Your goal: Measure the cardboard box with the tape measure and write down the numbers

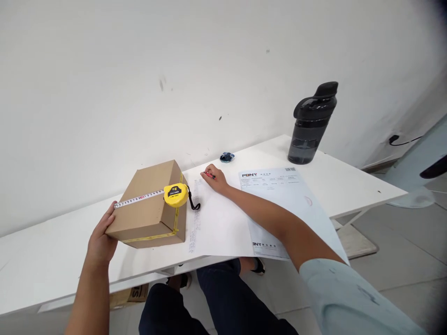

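My left hand [104, 231] is closed around the left side of a brown cardboard box [153, 184], its fingertips at the hooked end of a tape measure. The pulled-out blade runs across the top of the box. The yellow case of the tape measure [176, 195] rests at the box's right edge, with a black wrist strap dangling. Pinched in my right hand [217, 179] is a red pen [210, 175], over the upper part of a white sheet of paper [223, 223] with handwriting down its left side. Whether the tip touches the paper is hidden.
A printed form [279, 200] lies partly under my right forearm. Behind it stands a dark shaker bottle [310, 125], and a small crumpled blue item [226, 157] sits near the wall. The white table [45, 246] runs along the wall; another carton [129, 297] is underneath.
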{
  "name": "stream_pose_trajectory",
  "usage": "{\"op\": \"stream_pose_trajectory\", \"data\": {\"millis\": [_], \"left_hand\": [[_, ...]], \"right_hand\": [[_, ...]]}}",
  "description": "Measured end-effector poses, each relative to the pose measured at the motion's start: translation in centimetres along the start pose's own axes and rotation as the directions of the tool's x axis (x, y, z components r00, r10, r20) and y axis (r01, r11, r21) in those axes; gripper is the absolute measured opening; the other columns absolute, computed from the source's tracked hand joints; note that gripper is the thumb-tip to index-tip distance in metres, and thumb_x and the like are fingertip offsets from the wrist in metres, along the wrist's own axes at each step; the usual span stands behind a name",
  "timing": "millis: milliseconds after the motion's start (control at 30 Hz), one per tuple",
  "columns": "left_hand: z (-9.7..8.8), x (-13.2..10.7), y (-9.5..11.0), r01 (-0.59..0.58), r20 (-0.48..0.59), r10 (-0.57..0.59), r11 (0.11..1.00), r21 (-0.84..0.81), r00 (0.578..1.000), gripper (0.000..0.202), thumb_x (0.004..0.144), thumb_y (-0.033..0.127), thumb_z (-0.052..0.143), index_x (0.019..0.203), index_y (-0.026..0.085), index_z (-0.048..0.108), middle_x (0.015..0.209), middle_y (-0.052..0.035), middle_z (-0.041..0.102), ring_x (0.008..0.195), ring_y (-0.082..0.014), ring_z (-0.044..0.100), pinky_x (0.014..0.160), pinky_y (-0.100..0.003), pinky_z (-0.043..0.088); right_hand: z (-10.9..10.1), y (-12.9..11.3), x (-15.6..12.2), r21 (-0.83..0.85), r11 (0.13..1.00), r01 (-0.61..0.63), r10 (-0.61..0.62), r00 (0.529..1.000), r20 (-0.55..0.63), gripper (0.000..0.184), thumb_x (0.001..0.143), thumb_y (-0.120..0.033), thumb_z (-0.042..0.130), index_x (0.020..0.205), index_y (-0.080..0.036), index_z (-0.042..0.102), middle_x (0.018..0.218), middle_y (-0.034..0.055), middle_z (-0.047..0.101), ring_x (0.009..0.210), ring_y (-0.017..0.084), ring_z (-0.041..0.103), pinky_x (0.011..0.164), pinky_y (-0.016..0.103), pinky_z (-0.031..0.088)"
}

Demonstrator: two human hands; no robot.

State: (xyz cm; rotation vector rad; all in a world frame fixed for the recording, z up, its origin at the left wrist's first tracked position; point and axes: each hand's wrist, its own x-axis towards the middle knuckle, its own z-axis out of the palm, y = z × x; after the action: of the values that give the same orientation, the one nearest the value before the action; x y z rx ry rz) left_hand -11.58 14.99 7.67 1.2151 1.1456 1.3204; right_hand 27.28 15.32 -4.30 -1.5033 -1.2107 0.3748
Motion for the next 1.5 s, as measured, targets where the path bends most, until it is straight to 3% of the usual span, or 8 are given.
{"op": "stream_pose_trajectory", "data": {"millis": [67, 233, 367, 467, 700, 867, 1133, 1500], "left_hand": [[-0.1, 0.1, 0.0, 0.003, 0.012, -0.003, 1.0, 0.005, 1.0, 0.045, 0.072, 0.034, 0.079, 0.116, 0.029, 0.078, 0.145, 0.0063, 0.062, 0.15, -0.0263, 0.04, 0.123, -0.029, 0.035], [-0.3, 0.2, -0.3, 0.008, 0.022, -0.008, 1.0, 0.003, 1.0, 0.045, 0.073, 0.036, 0.079, 0.117, 0.029, 0.078, 0.149, 0.0053, 0.059, 0.151, -0.0272, 0.037, 0.125, -0.03, 0.033], [-0.1, -0.1, -0.4, -0.005, 0.013, 0.005, 1.0, -0.007, 1.0, 0.043, 0.075, 0.036, 0.077, 0.117, 0.03, 0.078, 0.147, 0.0053, 0.061, 0.15, -0.027, 0.039, 0.124, -0.03, 0.033], [0.0, -0.4, -0.4, -0.006, -0.004, 0.006, 1.0, 0.001, 1.0, 0.039, 0.077, 0.036, 0.075, 0.116, 0.031, 0.078, 0.145, 0.0059, 0.063, 0.149, -0.0273, 0.041, 0.127, -0.033, 0.029], [0.4, -1.1, -0.1, 0.024, 0.013, -0.024, 1.0, -0.012, 1.0, 0.039, 0.082, 0.035, 0.071, 0.121, 0.032, 0.076, 0.147, 0.0057, 0.06, 0.151, -0.028, 0.038, 0.131, -0.042, 0.013], [0.5, -1.2, -0.1, 0.031, 0.009, -0.03, 0.999, -0.015, 0.999, 0.043, 0.081, 0.037, 0.072, 0.123, 0.03, 0.075, 0.145, 0.0036, 0.063, 0.149, -0.029, 0.04, 0.13, -0.041, 0.019], [0.1, -0.9, -0.3, 0.018, 0.03, -0.019, 1.0, 0.023, 0.999, 0.042, 0.081, 0.039, 0.072, 0.122, 0.033, 0.074, 0.148, 0.0062, 0.06, 0.147, -0.0275, 0.042, 0.115, -0.029, 0.046], [0.1, -0.8, -0.4, 0.022, 0.042, -0.022, 1.0, 0.013, 0.999, 0.042, 0.082, 0.038, 0.072, 0.123, 0.032, 0.074, 0.148, 0.0069, 0.059, 0.15, -0.0266, 0.039, 0.118, -0.029, 0.042]], "right_hand": [[0.3, 0.4, 0.0, 0.104, 0.994, -0.026, 0.023, 0.999, 0.036, 0.025, 0.09, -0.045, 0.053, 0.105, -0.025, 0.053, 0.068, -0.0055, 0.062, 0.065, 0.016, 0.061, 0.064, 0.027, 0.047], [0.9, 0.4, 0.2, 0.255, 0.963, -0.083, 0.033, 0.981, 0.194, 0.029, 0.085, -0.041, 0.06, 0.108, -0.023, 0.061, 0.084, -0.0007, 0.071, 0.058, 0.013, 0.062, 0.058, 0.027, 0.051], [1.0, -0.1, 0.0, 0.225, 0.966, -0.128, 0.076, 0.971, 0.228, 0.009, 0.079, -0.029, 0.065, 0.078, -0.02, 0.065, 0.067, -0.0003, 0.067, 0.055, 0.013, 0.057, 0.056, 0.027, 0.046], [0.9, -0.3, 0.0, 0.193, 0.974, -0.121, 0.079, 0.974, 0.212, 0.014, 0.075, -0.022, 0.065, 0.062, -0.021, 0.059, 0.062, -0.0007, 0.063, 0.06, 0.014, 0.057, 0.061, 0.027, 0.044], [1.2, -0.1, 0.2, 0.156, 0.98, -0.126, 0.088, 0.97, 0.228, 0.016, 0.079, -0.022, 0.061, 0.063, -0.02, 0.061, 0.065, -0.0005, 0.065, 0.063, 0.014, 0.058, 0.063, 0.026, 0.042], [1.3, 0.0, 0.3, 0.127, 0.983, -0.13, 0.099, 0.969, 0.226, 0.015, 0.078, -0.022, 0.062, 0.064, -0.02, 0.061, 0.067, -0.0003, 0.066, 0.065, 0.015, 0.058, 0.063, 0.026, 0.042], [1.0, 0.1, 0.4, 0.131, 0.982, -0.135, 0.1, 0.964, 0.246, 0.013, 0.077, -0.02, 0.063, 0.064, -0.02, 0.062, 0.061, -0.0011, 0.064, 0.063, 0.015, 0.059, 0.061, 0.026, 0.043], [0.9, 0.1, 0.3, 0.134, 0.981, -0.143, 0.11, 0.968, 0.226, 0.014, 0.077, -0.02, 0.062, 0.063, -0.02, 0.06, 0.063, -0.0015, 0.063, 0.064, 0.015, 0.058, 0.062, 0.026, 0.043]]}}
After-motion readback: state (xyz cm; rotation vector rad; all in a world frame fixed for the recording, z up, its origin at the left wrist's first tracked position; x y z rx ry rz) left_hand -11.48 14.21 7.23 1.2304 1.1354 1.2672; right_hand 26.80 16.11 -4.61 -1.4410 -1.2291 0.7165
